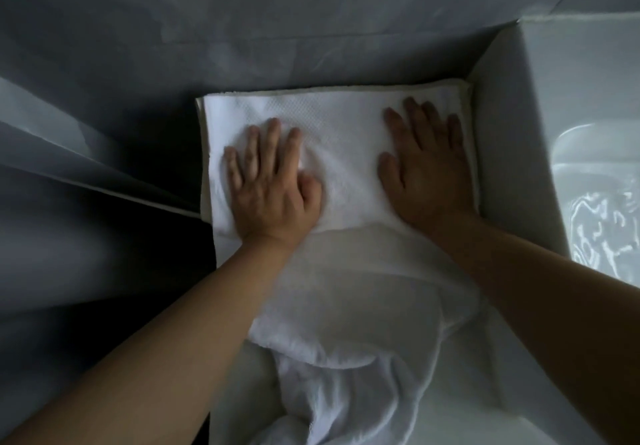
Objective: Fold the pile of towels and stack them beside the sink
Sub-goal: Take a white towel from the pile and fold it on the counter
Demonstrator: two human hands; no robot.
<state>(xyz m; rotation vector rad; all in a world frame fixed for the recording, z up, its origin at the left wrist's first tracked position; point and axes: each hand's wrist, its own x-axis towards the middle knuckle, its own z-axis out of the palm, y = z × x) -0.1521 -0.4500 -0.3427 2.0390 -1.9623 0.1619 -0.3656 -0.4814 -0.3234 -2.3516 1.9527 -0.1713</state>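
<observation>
Nearest to us, our two bare forearms reach forward over a loose heap of white towels (349, 358) that lies crumpled on the pale counter (505, 174), on the near side of the folded towel (339, 139). That folded towel lies flat at the far end of the counter, against the grey wall (277, 28). Our left hand (273, 184) presses palm-down on its left half, fingers straight and spread, gripping nothing. Our right hand (429, 170) lies flat on its right half, fingers straight and close together, also holding nothing. Right of the folded towel, past a strip of bare counter, sits the white sink (595, 181), its basin glinting. Left of the folded towel the counter ends and everything falls into dark shadow.
</observation>
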